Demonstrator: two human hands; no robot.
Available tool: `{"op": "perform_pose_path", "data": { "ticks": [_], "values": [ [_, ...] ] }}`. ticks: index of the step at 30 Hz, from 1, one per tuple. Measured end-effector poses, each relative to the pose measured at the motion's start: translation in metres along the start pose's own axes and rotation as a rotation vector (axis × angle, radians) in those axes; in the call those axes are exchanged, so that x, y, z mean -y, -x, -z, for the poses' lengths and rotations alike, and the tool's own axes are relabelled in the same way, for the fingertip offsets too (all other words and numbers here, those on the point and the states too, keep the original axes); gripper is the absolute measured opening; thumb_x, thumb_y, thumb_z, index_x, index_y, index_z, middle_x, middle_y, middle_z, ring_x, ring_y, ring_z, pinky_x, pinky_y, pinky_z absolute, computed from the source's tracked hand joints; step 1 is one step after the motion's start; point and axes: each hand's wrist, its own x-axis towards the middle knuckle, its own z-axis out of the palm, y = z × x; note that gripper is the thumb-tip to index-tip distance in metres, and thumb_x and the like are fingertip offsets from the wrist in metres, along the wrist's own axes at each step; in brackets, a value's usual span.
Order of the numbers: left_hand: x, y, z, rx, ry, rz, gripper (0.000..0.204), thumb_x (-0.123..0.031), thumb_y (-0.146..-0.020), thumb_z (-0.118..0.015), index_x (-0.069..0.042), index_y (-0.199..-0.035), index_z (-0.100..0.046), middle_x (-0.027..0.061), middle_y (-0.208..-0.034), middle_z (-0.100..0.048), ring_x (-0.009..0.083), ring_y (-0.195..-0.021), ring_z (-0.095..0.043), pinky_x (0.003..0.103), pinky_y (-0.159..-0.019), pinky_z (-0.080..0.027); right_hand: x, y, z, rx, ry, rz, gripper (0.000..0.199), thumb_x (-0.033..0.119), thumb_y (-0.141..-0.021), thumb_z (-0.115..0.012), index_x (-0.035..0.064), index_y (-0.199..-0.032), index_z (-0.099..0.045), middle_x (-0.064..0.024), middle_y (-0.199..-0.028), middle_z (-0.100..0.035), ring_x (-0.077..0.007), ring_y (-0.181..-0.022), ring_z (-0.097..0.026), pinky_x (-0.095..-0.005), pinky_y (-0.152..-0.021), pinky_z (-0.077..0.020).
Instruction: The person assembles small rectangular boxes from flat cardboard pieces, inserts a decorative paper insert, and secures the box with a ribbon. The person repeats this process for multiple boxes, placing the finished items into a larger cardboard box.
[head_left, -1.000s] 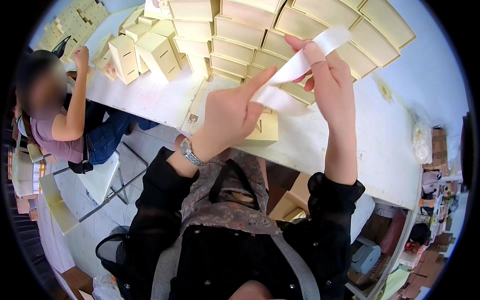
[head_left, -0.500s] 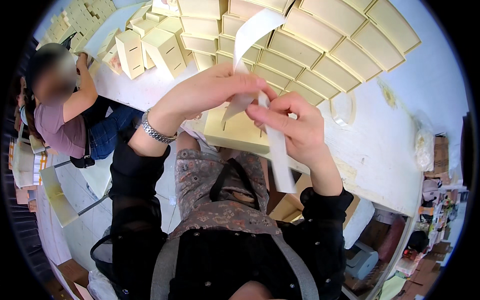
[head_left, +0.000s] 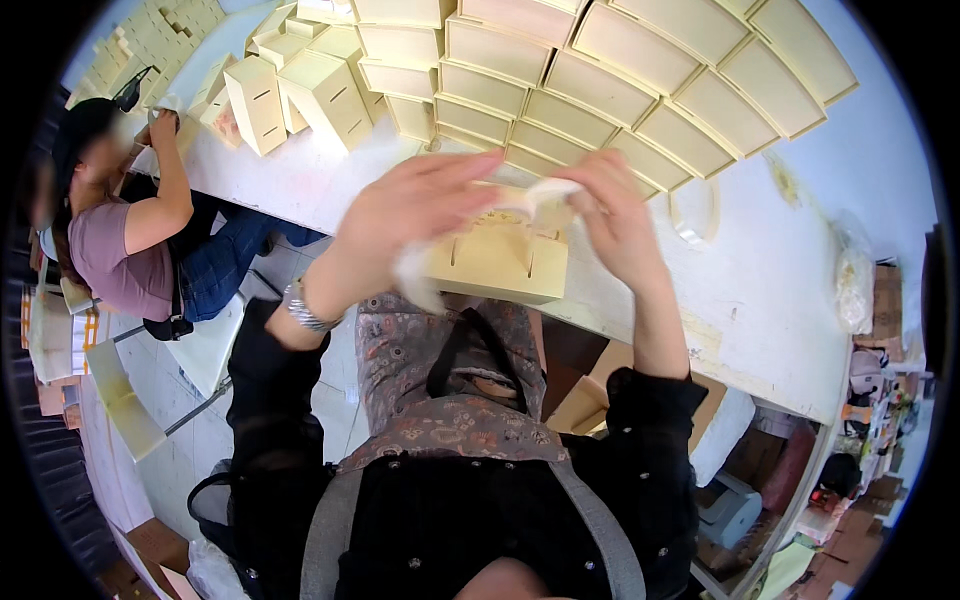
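Head view: the soft, narrow white strip (head_left: 552, 190) you are handling is at the centre of the frame, above a cream rectangular box with dark slots in its face (head_left: 495, 265). The strip runs from your right hand (head_left: 618, 218) toward your left hand (head_left: 408, 212), and a blurred white length hangs below the left palm.

Your right hand has its thumb and fingertips pinched together on the strip, right of centre. Your left hand, left of centre, has its fingers stretched nearly straight; motion blurs it, and you cannot tell whether it grips the strip. A silver metal watch (head_left: 308, 308) circles your left wrist.

The box lies by the near edge of a white, worn table (head_left: 760, 310). To its right, a pale looped strip (head_left: 690, 215) lies on the tabletop. Along the top of the frame rises a stack of cream boxes (head_left: 580, 95), and at upper left stand loose cream boxes with slots (head_left: 255, 105), some tilted.

At far left, a seated co-worker in a mauve top (head_left: 110, 245) has raised hands near the table. At lower right, beneath the table, is a grey-blue plastic device (head_left: 730, 512).
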Motion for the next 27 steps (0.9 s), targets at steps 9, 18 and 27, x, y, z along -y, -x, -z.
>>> {"op": "perform_pose_path", "data": {
  "ticks": [9,18,27],
  "values": [
    [0.053,0.042,-0.016,-0.166,1.045,0.972,0.031,-0.031,-0.101,-0.043,-0.002,-0.099,-0.056,-0.0069,-0.061,-0.031,0.0036,-0.051,-0.028,0.020,-0.044,-0.022,-0.011,0.029,-0.036,-0.144,-1.347,-0.598,0.022,0.022,-0.099,-0.043,0.0048,-0.091,-0.056,0.0000,-0.060,-0.051,-0.0097,-0.050,-0.045,-0.0243,-0.050,-0.0371],
    [0.017,0.048,-0.017,0.001,0.546,1.201,0.027,-0.024,-0.100,-0.047,0.000,-0.105,-0.058,-0.0042,-0.069,-0.049,0.0026,-0.060,-0.045,0.017,-0.053,-0.036,0.043,0.041,-0.032,0.162,-0.001,0.023,0.026,0.017,-0.078,-0.065,0.0025,-0.099,-0.065,-0.0068,-0.057,-0.052,-0.0213,-0.048,-0.055,-0.0325,-0.045,-0.0442],
    [0.007,0.043,-0.017,0.300,-0.486,0.291,0.045,-0.033,-0.068,-0.078,-0.007,-0.099,-0.058,0.0072,-0.106,-0.051,0.0277,-0.119,-0.044,0.053,-0.104,-0.026,0.045,0.049,-0.042,0.208,0.275,0.065,0.027,0.021,-0.078,-0.065,0.0033,-0.098,-0.067,-0.0035,-0.054,-0.054,-0.0217,-0.047,-0.056,-0.0340,-0.042,-0.0440]
  ]
}}
